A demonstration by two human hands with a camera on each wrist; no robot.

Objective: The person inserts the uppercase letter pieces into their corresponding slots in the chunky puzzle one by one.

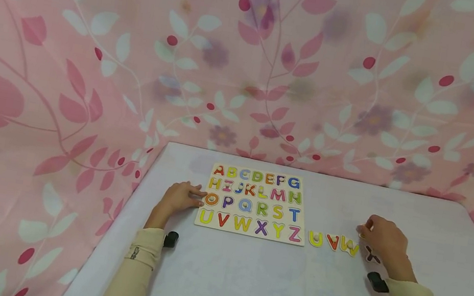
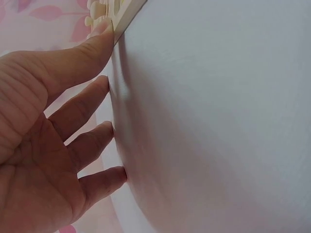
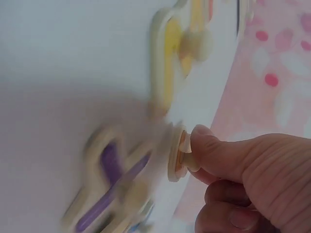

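An alphabet puzzle board (image 1: pixel 227 230) with coloured letters lies on the table. My left hand (image 1: pixel 180 197) is at its left side; in the left wrist view the thumb (image 2: pixel 92 48) touches the board's edge (image 2: pixel 127 22) and the other fingertips rest on the cloth. To the right of the board, my right hand (image 1: pixel 385 241) pinches the wooden knob of a small letter piece (image 3: pixel 176 153), seen edge-on with an orange face; which letter it is cannot be read. The piece is tilted up. Beside it lie a yellow W piece (image 1: pixel 349 246) and a purple X piece (image 1: pixel 371 255).
A loose yellow U piece (image 1: pixel 315 239) and a red V piece (image 1: pixel 332 242) lie along the board's right side, in line with the W. White cloth (image 1: pixel 244 278) covers the table. Pink floral fabric (image 1: pixel 249 67) hangs behind and at the left.
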